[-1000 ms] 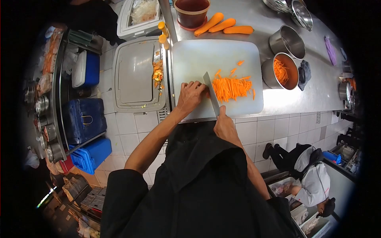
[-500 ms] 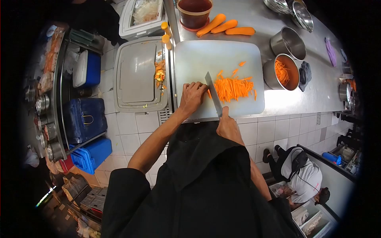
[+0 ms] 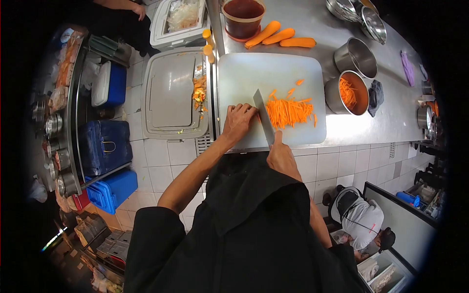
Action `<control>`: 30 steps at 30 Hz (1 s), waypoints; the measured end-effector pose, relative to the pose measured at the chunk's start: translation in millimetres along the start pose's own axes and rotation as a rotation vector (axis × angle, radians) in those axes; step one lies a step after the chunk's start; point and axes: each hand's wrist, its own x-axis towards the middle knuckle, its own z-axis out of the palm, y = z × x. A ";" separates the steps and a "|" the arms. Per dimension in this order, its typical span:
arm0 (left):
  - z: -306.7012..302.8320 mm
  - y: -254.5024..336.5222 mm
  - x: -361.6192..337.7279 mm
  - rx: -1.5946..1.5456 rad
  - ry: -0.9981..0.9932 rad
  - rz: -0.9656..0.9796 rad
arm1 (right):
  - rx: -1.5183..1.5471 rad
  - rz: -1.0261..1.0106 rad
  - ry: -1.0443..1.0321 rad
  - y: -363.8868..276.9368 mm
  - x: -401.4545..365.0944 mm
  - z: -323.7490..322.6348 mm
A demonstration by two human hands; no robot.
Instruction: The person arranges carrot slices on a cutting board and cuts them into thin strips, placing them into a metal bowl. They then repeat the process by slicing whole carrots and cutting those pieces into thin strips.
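Note:
My right hand (image 3: pixel 283 157) is closed around the handle of a broad kitchen knife (image 3: pixel 264 117), its blade standing on the white cutting board (image 3: pixel 239 73). To the left of the blade, my left hand (image 3: pixel 238 120) has curled fingers pressing down on carrot, mostly hidden beneath them; a sliver of orange shows by the fingertips. Carrot strips (image 3: pixel 289 112) lie heaped just right of the knife, with a few loose bits above the heap. Several peeled carrots (image 3: pixel 278 36) rest beyond the board's far edge.
Right of the board stands a steel pot (image 3: pixel 360 100) holding carrot strips, with another steel pot (image 3: pixel 355 57) behind it. A brown tub (image 3: pixel 243 18) is at the back. Left, peelings (image 3: pixel 199 94) lie on a grey lid (image 3: pixel 171 93). A person (image 3: pixel 361 219) bends over bins at lower right.
The view has shifted slightly, so the board and pots sit a little lower. My hands and knife keep nearly the same pose. The person at lower right has moved; another person's hand appears at upper left.

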 end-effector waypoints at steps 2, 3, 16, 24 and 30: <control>1.7 1.8 -0.3 -0.037 0.006 -0.006 | -0.023 0.047 -0.011 1.5 -3.6 0.3; 2.6 0.9 -0.2 -0.037 0.006 -0.007 | -0.024 0.047 -0.011 5.9 -2.3 3.7; -0.1 -3.6 4.3 -0.094 -0.034 -0.066 | 0.003 0.047 -0.040 17.0 6.8 -0.3; -33.7 -12.5 7.3 -0.526 -0.181 -0.371 | 0.140 0.105 -0.015 8.5 -1.5 -30.6; -19.4 0.8 4.3 -0.162 -0.140 -0.029 | 0.089 0.115 -0.020 8.7 -4.7 -38.5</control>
